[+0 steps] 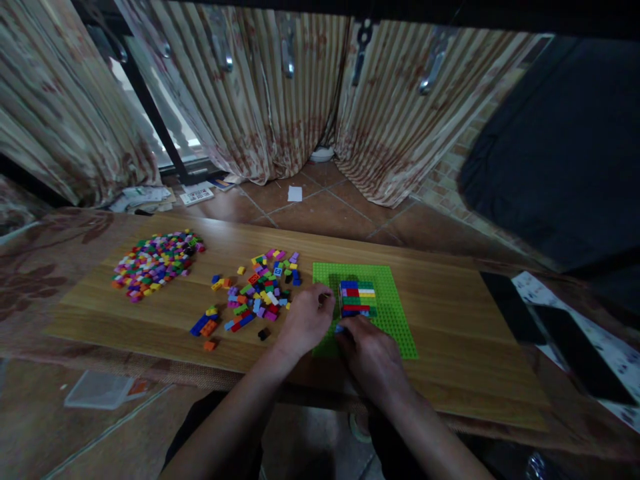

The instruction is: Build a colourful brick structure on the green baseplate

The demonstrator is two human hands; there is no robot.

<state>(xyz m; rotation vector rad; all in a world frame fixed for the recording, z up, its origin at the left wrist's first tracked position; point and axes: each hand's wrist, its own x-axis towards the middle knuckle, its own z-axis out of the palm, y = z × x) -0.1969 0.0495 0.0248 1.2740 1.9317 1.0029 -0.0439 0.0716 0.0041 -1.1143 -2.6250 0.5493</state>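
Observation:
A block of stacked toy bricks in blue, red, white, green and yellow stands on a bright green baseplate. My right hand is at the near left corner of that block, its fingers closed on a small light blue brick. Just left of the block, over the plate's left edge, is my left hand. Its fingers are curled together, and whatever may be between them is hidden. Part of the near side of the block lies behind my right hand.
Loose bricks lie scattered left of my left hand, and a denser brick pile is at the wooden board's far left. Two joined blue and orange bricks sit near the front. A dark phone-like slab lies at the right.

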